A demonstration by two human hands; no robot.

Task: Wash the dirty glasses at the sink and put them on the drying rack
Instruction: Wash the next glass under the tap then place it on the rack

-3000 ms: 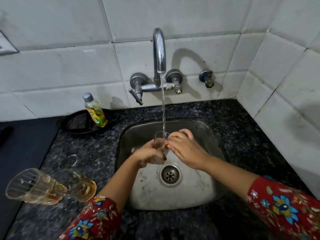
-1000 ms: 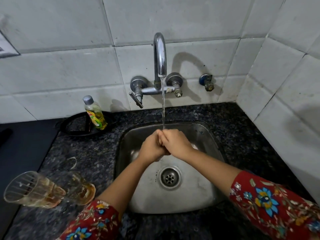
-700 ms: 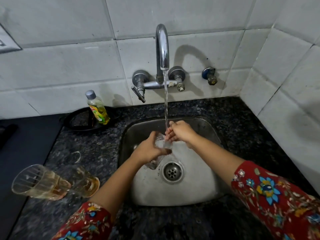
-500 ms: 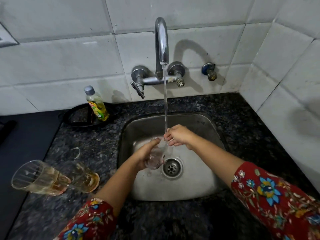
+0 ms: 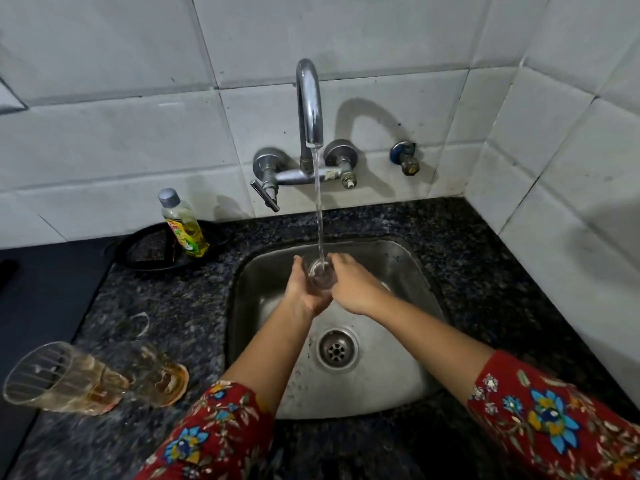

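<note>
Glass rinsed under the tap
The glass (image 5: 322, 273) is held mouth-up between the curled fingers of left hand (image 5: 304, 292) and right hand (image 5: 353, 289) — so the stream fills it

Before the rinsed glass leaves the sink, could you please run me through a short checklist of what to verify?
1. Grip: left hand and right hand both hold the clear glass: ok.
2. Rinse: stream from the tap falls into the glass's open mouth: ok.
3. Glass clean: cannot tell, too small and wet.
4. Drying rack: none in view: cannot tell.
5. Remaining work: two stained glasses wait on the counter, unwashed: not ok.
6. Tap running: not ok if leaving.
</note>
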